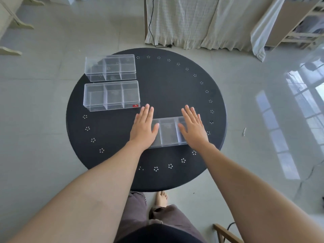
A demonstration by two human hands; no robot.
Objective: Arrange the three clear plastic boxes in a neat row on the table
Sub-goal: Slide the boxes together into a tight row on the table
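Three clear plastic boxes with inner dividers sit on a round black table (175, 85). The far box (110, 69) is at the table's back left. The middle box (112, 96), with a small red label, lies just in front of it. The near box (168, 132) lies apart, to the right and closer to me. My left hand (144, 128) rests flat with fingers extended over that box's left end. My right hand (192, 128) lies flat over its right end. Neither hand is curled around the box.
Light tiled floor surrounds the table. White curtains (201, 20) and a black cable (151, 23) hang beyond its far edge. A shelf unit (301, 23) stands at the back right, pale furniture legs (15, 23) at the back left. A wooden chair corner (226, 232) is near my legs.
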